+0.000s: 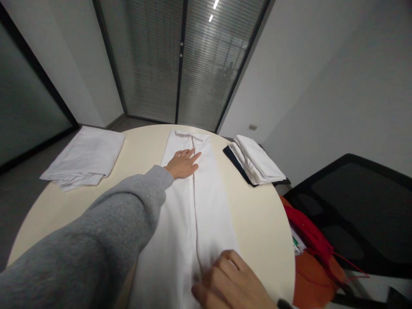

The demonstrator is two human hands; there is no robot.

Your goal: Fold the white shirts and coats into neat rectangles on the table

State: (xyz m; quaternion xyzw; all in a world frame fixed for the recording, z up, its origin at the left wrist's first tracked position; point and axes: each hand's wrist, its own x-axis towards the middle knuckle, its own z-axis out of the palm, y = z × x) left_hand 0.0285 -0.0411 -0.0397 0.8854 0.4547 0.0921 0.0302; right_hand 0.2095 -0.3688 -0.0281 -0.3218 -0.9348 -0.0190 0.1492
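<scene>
- Laid along the surface (257,227), from 12 to 6 o'clock: one long white cloth (210,210), with near end cut off by the view.
- Done, judging from the lying: long sides seemingly turned inward, edges meeting near the middle line.
- Not yet done, apparently: any doubling across the length.
- At 12 o'clock, upon the cloth: left hand (183,164), palm down, grip apart, fingers spread over the middle line.
- At 5 o'clock, at the near part: right hand (230,281), fingers curled but blurred; cannot tell about any clamping on the cloth.
- At 10 o'clock, well apart: folded white fabric (93,150).
- At 2 o'clock: white folded stack (257,159) on a dark piece (240,165).
- At 4 o'clock, beyond the rim: chair (350,206) with red bag (305,227).
- In the way of seeing: gray sleeve (128,214), hiding part of the cloth's 9 o'clock edge.
</scene>
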